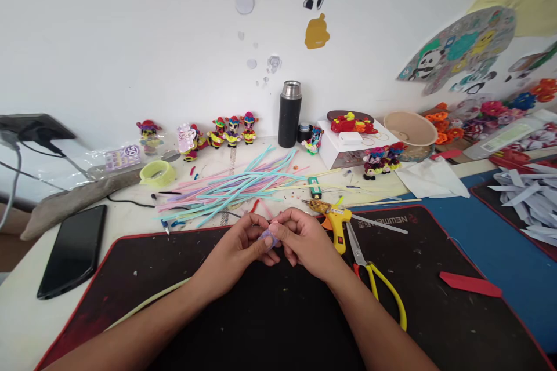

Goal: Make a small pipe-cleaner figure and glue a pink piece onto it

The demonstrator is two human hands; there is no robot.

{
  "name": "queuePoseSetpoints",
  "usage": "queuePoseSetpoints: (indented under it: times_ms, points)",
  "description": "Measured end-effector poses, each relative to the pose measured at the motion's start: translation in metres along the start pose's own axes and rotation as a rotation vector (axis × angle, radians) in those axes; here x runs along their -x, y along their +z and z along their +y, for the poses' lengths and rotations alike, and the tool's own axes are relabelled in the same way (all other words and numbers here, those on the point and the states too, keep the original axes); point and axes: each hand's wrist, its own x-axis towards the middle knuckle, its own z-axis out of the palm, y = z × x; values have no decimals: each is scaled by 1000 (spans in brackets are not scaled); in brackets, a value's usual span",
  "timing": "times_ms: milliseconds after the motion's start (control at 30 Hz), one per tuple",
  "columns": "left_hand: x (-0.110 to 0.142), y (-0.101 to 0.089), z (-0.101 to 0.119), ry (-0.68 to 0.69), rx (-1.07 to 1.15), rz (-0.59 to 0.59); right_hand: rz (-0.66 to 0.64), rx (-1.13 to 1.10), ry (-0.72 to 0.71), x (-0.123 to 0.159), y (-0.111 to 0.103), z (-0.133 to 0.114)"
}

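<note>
Over the black desk mat, both my hands meet around a small fuzzy purple piece (pixel 270 237), which looks like coiled pipe cleaner with some pink at its top. My left hand (pixel 246 246) pinches it from the left, thumb in front. From the right, the thumb and bent fingers of my right hand (pixel 300 240) press on its upper part. Much of the piece is hidden by the fingers. Beyond my hands lies a loose pile of pastel pipe cleaners (pixel 235 182). A yellow glue gun (pixel 337 226) and yellow-handled scissors (pixel 374 278) lie just right of my right hand.
A black phone (pixel 73 252) lies at the left. Along the wall stand several fuzzy figurines (pixel 232 132), a black thermos (pixel 290 116) and a white box (pixel 348 145). A yellow tape roll (pixel 157 173) sits back left; a red strip (pixel 470 284) lies right.
</note>
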Motion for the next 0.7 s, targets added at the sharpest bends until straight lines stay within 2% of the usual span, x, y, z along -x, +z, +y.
queuePoseSetpoints:
  times_ms: [467, 700]
  points:
    - [1, 1, -2, -14, 1, 3, -7, 64, 11, 3, 3, 2]
    - [2, 4, 5, -36, 21, -4, 9, 42, -2, 8, 2, -1]
